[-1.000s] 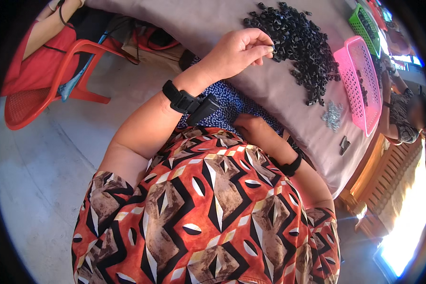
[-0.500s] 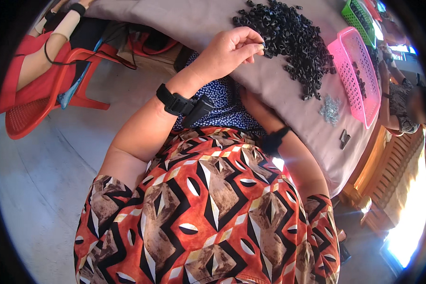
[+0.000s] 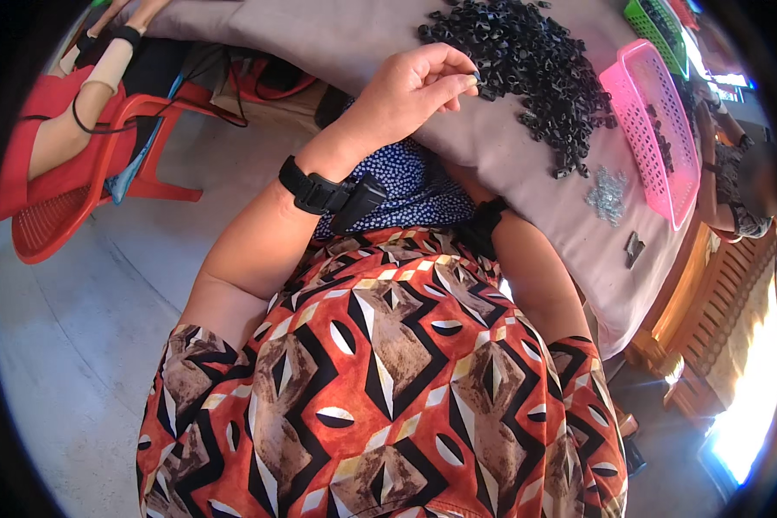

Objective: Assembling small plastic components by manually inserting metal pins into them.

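Black parts (image 3: 535,78), small and many, lie in a loose heap on the cloth-covered table (image 3: 483,138), toward its far side and just beyond the left hand (image 3: 414,91). That hand is raised over the near edge of the table, its thumb and forefinger pressed together at the tips and the other fingers curled; there is a dark spot at the fingertips, too small to tell whether a part is gripped there. A black band (image 3: 319,194) with a boxy block is strapped round the left wrist. The right hand (image 3: 460,179) is mostly hidden at the table edge, beside the dotted blue cloth (image 3: 406,177), so I cannot tell how its fingers stand; a dark band (image 3: 483,226) circles that wrist. To the right of the heap stands a pink basket (image 3: 628,112) with some black parts inside, and a green basket (image 3: 672,47) stands beyond it. Nearer lie a small pile of clear bits (image 3: 607,197) and, apart from it, a single dark piece (image 3: 634,249). At the left, a person (image 3: 56,121) in red sits on a red chair (image 3: 52,216); another person (image 3: 734,177) is at the right, near a wooden bench (image 3: 716,319).
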`<control>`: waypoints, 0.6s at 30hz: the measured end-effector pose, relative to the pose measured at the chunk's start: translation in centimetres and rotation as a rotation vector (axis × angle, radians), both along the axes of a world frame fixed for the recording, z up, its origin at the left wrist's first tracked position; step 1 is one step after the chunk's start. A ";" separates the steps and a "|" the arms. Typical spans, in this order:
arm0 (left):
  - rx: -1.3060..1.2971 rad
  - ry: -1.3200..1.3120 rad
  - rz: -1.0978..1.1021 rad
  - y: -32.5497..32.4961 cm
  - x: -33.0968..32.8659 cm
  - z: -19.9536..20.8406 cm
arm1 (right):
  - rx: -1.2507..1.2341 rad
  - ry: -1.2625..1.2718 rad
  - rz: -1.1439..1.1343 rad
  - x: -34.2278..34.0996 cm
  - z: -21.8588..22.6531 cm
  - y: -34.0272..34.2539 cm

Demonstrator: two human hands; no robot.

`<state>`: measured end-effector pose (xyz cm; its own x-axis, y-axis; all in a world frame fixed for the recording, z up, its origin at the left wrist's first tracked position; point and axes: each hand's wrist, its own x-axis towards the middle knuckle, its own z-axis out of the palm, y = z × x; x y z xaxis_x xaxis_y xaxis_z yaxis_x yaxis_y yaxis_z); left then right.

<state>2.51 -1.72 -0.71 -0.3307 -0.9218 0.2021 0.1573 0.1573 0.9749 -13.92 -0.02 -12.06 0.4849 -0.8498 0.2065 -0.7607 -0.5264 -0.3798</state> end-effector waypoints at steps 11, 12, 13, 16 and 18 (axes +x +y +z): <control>0.043 0.018 -0.017 0.1 0.1 0.1 | -0.029 -0.011 0.072 -1.2 2.6 4.9; 0.043 0.019 -0.018 0.1 0.1 0.1 | -0.029 -0.009 0.071 -1.5 3.1 5.3; 0.035 0.011 -0.020 0.0 0.1 0.1 | 0.231 0.077 0.128 -2.1 3.7 5.9; 0.029 0.011 -0.019 0.1 0.0 0.0 | 0.725 0.052 0.225 -2.3 6.4 5.9; 0.031 0.018 -0.018 0.1 0.0 0.0 | 0.956 -0.065 0.263 -2.3 6.8 6.1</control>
<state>2.54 -1.64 -0.74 -0.3440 -0.9216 0.1797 0.1770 0.1244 0.9763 -16.26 6.08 -5.27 0.6939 -0.5395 -0.4768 -0.6263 -0.1257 -0.7694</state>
